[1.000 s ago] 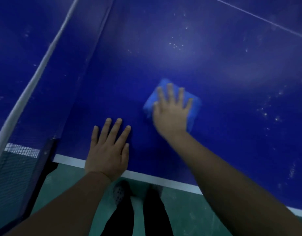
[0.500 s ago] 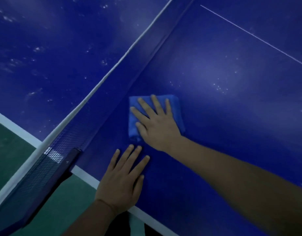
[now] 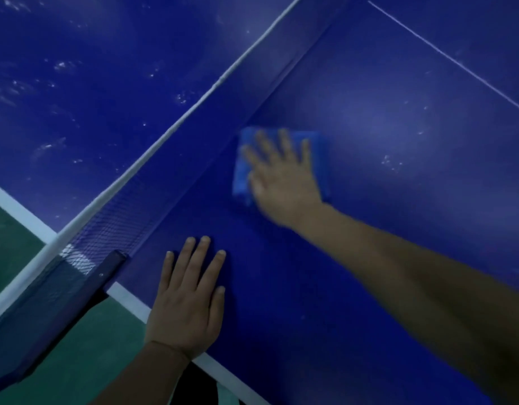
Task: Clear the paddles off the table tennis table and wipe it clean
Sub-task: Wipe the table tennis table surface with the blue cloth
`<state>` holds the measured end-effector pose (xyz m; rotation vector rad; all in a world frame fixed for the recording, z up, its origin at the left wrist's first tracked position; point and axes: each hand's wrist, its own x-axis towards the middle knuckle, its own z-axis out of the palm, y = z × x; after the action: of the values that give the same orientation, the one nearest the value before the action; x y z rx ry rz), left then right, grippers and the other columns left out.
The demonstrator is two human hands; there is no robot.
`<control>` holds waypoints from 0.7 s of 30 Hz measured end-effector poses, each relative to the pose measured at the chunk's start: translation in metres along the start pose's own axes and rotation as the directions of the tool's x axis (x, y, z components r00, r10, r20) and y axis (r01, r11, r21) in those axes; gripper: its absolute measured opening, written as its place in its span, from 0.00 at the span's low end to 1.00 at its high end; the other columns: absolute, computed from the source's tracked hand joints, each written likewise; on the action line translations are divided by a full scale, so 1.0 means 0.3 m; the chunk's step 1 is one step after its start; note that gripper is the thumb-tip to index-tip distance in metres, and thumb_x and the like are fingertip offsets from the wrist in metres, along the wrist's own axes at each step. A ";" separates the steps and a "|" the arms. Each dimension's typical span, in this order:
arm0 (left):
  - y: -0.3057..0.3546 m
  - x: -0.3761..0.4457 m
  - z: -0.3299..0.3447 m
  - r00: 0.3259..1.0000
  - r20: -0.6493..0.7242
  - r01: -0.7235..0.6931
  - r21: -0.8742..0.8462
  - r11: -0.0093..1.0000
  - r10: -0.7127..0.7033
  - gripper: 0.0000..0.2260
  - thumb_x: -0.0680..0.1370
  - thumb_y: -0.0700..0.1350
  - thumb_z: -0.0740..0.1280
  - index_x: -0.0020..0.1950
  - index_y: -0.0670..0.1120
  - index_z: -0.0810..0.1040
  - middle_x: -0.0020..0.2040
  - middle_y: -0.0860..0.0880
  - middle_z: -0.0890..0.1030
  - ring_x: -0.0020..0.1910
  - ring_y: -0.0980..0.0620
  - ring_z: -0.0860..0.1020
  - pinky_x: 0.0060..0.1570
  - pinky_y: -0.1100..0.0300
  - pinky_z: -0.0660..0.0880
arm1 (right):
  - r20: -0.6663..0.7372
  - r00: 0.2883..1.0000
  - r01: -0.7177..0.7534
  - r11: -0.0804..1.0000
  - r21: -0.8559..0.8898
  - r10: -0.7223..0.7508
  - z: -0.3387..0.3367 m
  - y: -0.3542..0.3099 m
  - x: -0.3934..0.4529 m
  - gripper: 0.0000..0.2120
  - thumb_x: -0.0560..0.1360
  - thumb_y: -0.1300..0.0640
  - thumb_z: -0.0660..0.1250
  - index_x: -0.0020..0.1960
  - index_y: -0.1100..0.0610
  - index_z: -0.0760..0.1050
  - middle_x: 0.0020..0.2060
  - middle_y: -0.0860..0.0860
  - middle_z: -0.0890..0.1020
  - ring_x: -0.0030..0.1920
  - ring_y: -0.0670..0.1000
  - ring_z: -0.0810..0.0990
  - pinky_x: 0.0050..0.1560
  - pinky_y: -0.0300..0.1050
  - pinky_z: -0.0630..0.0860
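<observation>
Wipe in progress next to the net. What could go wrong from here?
1. The right hand presses the blue cloth flat close to the net; a stroke that way could snag the mesh.
2. White specks lie beside the cloth and more beyond the net; they may get missed.
3. The left hand rests flat near the white table edge; leaning on it could smudge that patch.

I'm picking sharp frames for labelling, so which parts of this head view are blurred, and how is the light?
Head view: the right hand and blue cloth beneath it are motion-smeared; the left hand, flat on the table, is crisp. Lighting is dim, with a soft glare patch right of the cloth; the net bows from wide-angle distortion.
</observation>
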<state>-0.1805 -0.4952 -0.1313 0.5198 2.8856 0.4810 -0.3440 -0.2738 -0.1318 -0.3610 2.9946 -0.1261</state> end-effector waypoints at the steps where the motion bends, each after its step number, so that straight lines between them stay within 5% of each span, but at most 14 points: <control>1: 0.001 0.002 0.000 1.000 -0.004 0.001 0.003 1.000 -0.001 0.24 0.82 0.52 0.52 0.77 0.45 0.66 0.80 0.44 0.61 0.80 0.43 0.54 0.76 0.40 0.49 | 0.021 0.990 0.139 0.990 -0.016 -0.138 0.011 -0.009 -0.044 0.26 0.82 0.44 0.46 0.80 0.44 0.56 0.80 0.49 0.57 0.79 0.60 0.51 0.75 0.70 0.46; 3: 0.005 0.006 0.000 1.000 -0.009 0.000 0.009 1.000 0.000 0.25 0.82 0.52 0.51 0.77 0.45 0.67 0.79 0.43 0.61 0.80 0.43 0.55 0.77 0.40 0.49 | -0.011 0.995 0.096 0.994 -0.056 -0.097 0.003 0.149 -0.065 0.26 0.81 0.45 0.47 0.78 0.46 0.61 0.78 0.51 0.61 0.78 0.62 0.57 0.73 0.72 0.52; 5: 0.008 0.006 0.001 1.000 -0.021 0.007 0.007 1.000 -0.007 0.25 0.82 0.52 0.51 0.76 0.44 0.67 0.79 0.43 0.62 0.80 0.43 0.55 0.76 0.40 0.50 | -0.097 0.959 -0.274 0.958 -0.088 0.265 -0.027 0.402 -0.068 0.26 0.81 0.46 0.47 0.78 0.47 0.61 0.78 0.53 0.62 0.77 0.63 0.60 0.70 0.73 0.56; 8: 0.009 0.004 0.004 0.999 -0.033 0.005 -0.006 1.000 -0.005 0.25 0.82 0.51 0.51 0.76 0.43 0.68 0.79 0.42 0.62 0.80 0.42 0.55 0.77 0.40 0.49 | -0.029 0.605 -0.791 0.605 0.087 0.796 -0.105 0.717 -0.153 0.26 0.83 0.44 0.44 0.81 0.44 0.51 0.81 0.48 0.51 0.80 0.60 0.49 0.74 0.71 0.47; 10: 0.004 0.003 0.005 0.999 -0.038 0.001 -0.007 1.000 -0.001 0.25 0.82 0.51 0.51 0.76 0.43 0.68 0.79 0.41 0.62 0.80 0.42 0.55 0.77 0.40 0.49 | 0.002 0.459 -0.878 0.453 0.155 0.888 -0.108 0.701 -0.190 0.26 0.84 0.44 0.45 0.81 0.43 0.48 0.81 0.47 0.48 0.80 0.59 0.45 0.74 0.71 0.44; 11: 0.004 0.004 0.005 0.999 -0.037 -0.003 -0.006 1.000 0.002 0.25 0.82 0.51 0.51 0.76 0.42 0.68 0.79 0.41 0.62 0.80 0.42 0.55 0.77 0.40 0.48 | -0.019 0.499 -0.856 0.496 0.144 0.867 -0.091 0.630 -0.199 0.26 0.84 0.45 0.46 0.81 0.43 0.50 0.81 0.48 0.50 0.80 0.60 0.46 0.74 0.71 0.45; 13: 0.005 0.004 0.007 0.999 -0.032 -0.003 0.001 1.000 0.003 0.25 0.82 0.51 0.51 0.76 0.42 0.68 0.79 0.41 0.62 0.80 0.42 0.54 0.77 0.40 0.48 | -0.105 0.732 -0.670 0.739 0.074 0.673 -0.033 0.428 -0.229 0.26 0.83 0.45 0.47 0.80 0.45 0.53 0.80 0.50 0.54 0.79 0.62 0.50 0.73 0.72 0.47; 15: 0.007 0.006 0.008 1.000 -0.030 0.006 0.008 1.000 -0.006 0.25 0.82 0.51 0.51 0.76 0.42 0.68 0.79 0.42 0.61 0.80 0.42 0.54 0.77 0.41 0.47 | -0.061 0.963 -0.263 0.965 -0.004 0.262 0.026 0.220 -0.319 0.27 0.82 0.44 0.46 0.80 0.46 0.57 0.80 0.51 0.58 0.79 0.63 0.53 0.73 0.72 0.48; 16: 0.007 0.007 0.008 0.999 -0.033 0.010 0.010 1.000 -0.009 0.25 0.82 0.51 0.51 0.76 0.42 0.69 0.79 0.42 0.61 0.80 0.42 0.54 0.78 0.41 0.47 | -0.025 0.997 -0.073 0.996 -0.046 0.072 0.042 0.184 -0.367 0.26 0.82 0.43 0.47 0.79 0.46 0.58 0.79 0.51 0.58 0.79 0.62 0.53 0.73 0.71 0.48; 18: 0.008 0.008 0.009 1.000 -0.031 0.008 0.017 1.000 -0.007 0.25 0.81 0.51 0.52 0.76 0.42 0.69 0.79 0.41 0.61 0.80 0.42 0.55 0.77 0.40 0.48 | -0.027 1.000 -0.014 0.997 -0.078 0.012 0.036 0.295 -0.395 0.26 0.81 0.44 0.50 0.78 0.46 0.61 0.78 0.52 0.62 0.78 0.63 0.58 0.72 0.73 0.53; 20: 0.007 0.010 0.007 0.999 -0.038 0.007 0.015 1.000 -0.006 0.25 0.81 0.50 0.52 0.76 0.42 0.69 0.79 0.41 0.62 0.80 0.41 0.55 0.77 0.40 0.48 | -0.112 0.921 -0.382 0.921 -0.079 0.373 0.006 0.502 -0.380 0.26 0.81 0.45 0.49 0.78 0.46 0.61 0.78 0.52 0.62 0.77 0.63 0.58 0.71 0.74 0.55; 21: 0.007 0.010 0.008 0.999 -0.041 0.005 0.014 1.000 -0.004 0.25 0.81 0.50 0.52 0.75 0.41 0.68 0.79 0.41 0.62 0.80 0.41 0.55 0.77 0.40 0.48 | -0.098 0.801 -0.596 0.802 -0.037 0.590 -0.021 0.608 -0.384 0.27 0.81 0.44 0.47 0.79 0.44 0.58 0.79 0.51 0.58 0.78 0.62 0.55 0.72 0.72 0.52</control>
<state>-0.1820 -0.4915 -0.1330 0.5117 2.9311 0.4760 -0.2760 -0.0689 -0.1306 0.6054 3.0278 0.0234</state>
